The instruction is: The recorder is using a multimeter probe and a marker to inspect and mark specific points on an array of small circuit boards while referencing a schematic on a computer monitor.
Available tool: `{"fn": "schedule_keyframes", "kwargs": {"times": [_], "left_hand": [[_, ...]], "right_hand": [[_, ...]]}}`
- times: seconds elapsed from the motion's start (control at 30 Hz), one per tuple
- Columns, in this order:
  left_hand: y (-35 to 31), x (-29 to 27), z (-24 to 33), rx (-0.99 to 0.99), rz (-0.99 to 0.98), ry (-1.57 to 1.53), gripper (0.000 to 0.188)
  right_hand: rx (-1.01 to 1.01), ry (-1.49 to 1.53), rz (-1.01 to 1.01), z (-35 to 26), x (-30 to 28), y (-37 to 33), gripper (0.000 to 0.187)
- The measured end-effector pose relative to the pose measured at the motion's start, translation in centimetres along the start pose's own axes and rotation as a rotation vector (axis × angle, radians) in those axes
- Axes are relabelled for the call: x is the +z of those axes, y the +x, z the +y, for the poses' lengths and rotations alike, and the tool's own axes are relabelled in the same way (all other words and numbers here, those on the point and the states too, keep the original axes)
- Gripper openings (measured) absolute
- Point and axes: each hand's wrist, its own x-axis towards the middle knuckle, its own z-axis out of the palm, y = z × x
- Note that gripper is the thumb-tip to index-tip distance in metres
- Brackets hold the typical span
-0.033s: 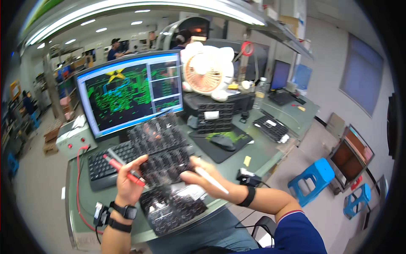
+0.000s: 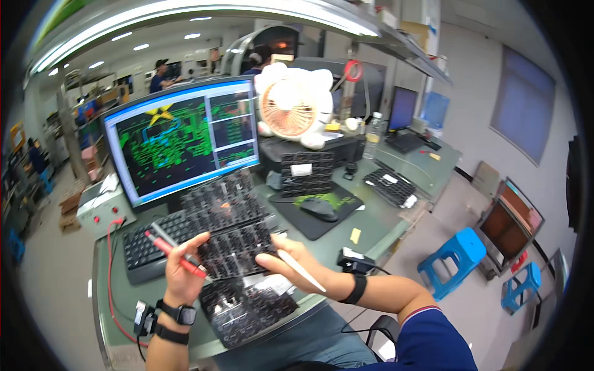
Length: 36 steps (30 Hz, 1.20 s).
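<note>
A black circuit board panel (image 2: 238, 250), with rows of small parts, is held tilted above the desk. My left hand (image 2: 184, 272) grips its left edge, fingers closed, with a red pen-shaped probe (image 2: 170, 250) lying across the same hand. A thin grey stick (image 2: 166, 234) shows beside that probe. At the panel's right edge is my right hand (image 2: 297, 263), thumb on top and other fingers partly hidden behind; a white pen-like tool (image 2: 303, 272) is tucked in it. Below the panel, a glossy dark board sheet (image 2: 247, 315) lies at the desk's front edge. Another dark panel section (image 2: 219, 201) shows just beyond.
A monitor (image 2: 176, 142) with a green layout stands behind the keyboard (image 2: 148, 244). Right of the hands are a mouse (image 2: 319, 209) on a mat, an upright dark panel (image 2: 307, 174) and more boards (image 2: 393, 185). A fan (image 2: 291, 105) stands behind. Blue stools (image 2: 455, 256) are at right.
The whole view has shifted slightly, so most things sit a little further left. Both hands keep their hold on the panel and tools.
</note>
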Motion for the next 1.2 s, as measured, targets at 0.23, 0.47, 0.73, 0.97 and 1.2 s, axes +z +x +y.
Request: {"fn": "schedule_keyframes", "kwargs": {"times": [0.23, 0.47, 0.73, 0.97, 1.2], "left_hand": [[0.1, 0.4, 0.5, -0.099, -0.012, 0.152, 0.050], [0.5, 0.4, 0.1, -0.106, 0.052, 0.146, 0.046], [0.1, 0.7, 0.0, -0.108, 0.143, 0.209, 0.040], [0.0, 1.3, 0.0, -0.030, 0.100, 0.304, 0.036], [0.2, 7.4, -0.7, -0.124, -0.111, 0.587, 0.024]], "right_hand": [[-0.382, -0.543, 0.574, 1.2, -13.0, -1.2, 0.027], [-0.156, -1.632, 1.076, 2.1, -33.9, -6.7, 0.024], [0.369, -1.645, 0.669, 5.0, -36.4, -5.6, 0.041], [-0.252, -1.661, 0.605, 2.1, -25.7, 2.3, 0.026], [-0.602, -1.442, 0.509, -0.9, -12.5, 11.9, 0.017]]}}
